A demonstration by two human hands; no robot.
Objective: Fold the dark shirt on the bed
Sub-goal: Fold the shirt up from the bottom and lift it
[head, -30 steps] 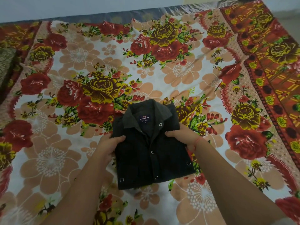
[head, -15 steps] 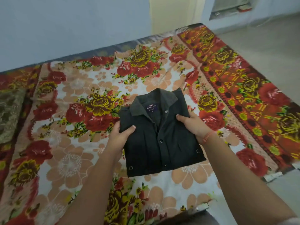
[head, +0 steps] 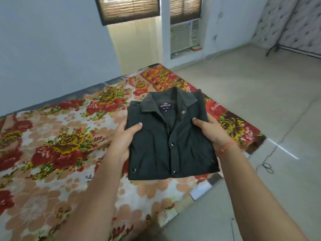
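Soft, cool daylight, rather dim; blinds (head: pixel 128 9) glow warm up top. Bright streak glints on the floor (head: pixel 260 101). Now the shirt (head: pixel 156 150) label reads sharp, but edges bend wide-angle and the lower forearms smear soft.

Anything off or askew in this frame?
Nothing stands out. The shirt is a tidy rectangle, collar on top, gripped at its sides by the left hand and right hand. One minor thing: a loose cord lies on the floor beside the bed.

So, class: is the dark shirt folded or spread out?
Folded. The dark shirt is a compact rectangle, collar on top, held by the left hand and right hand.
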